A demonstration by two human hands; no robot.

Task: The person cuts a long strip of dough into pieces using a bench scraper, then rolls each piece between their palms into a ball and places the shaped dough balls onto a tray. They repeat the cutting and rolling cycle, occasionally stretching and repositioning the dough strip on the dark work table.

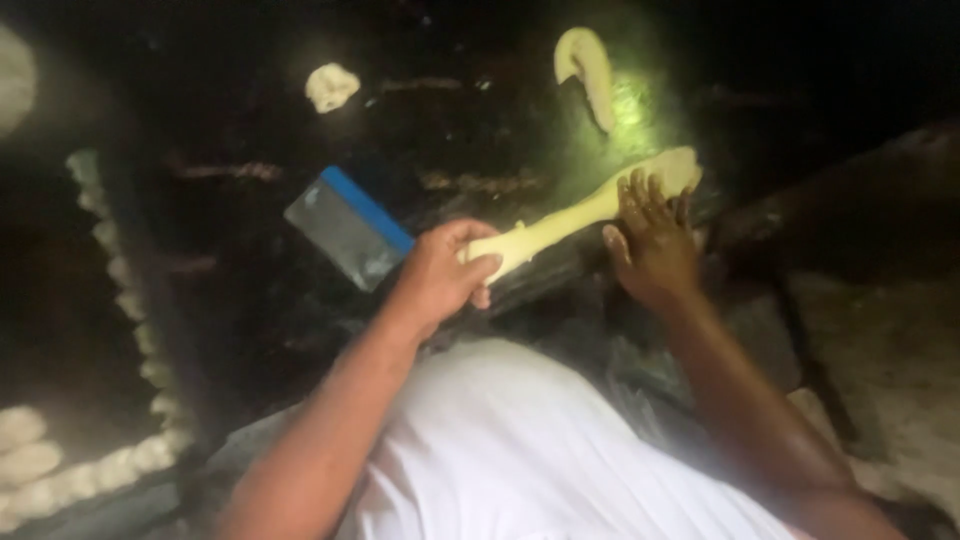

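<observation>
On the dark worktop, the left hand is gripping one end of a soft, stretchy dough rope (likely tearing if pulled hard) while the right hand is pressing it with fingers spread.

Soft matt dough rope, shiny metal scraper with blue plastic grip, dark glossy worktop

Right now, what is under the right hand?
The right hand presses flat on the far end of the long dough rope. The dark work surface shows around it; the dough beneath the palm is hidden.

Pale yellow dough rope; seemingly blue-edged scraper.
</observation>
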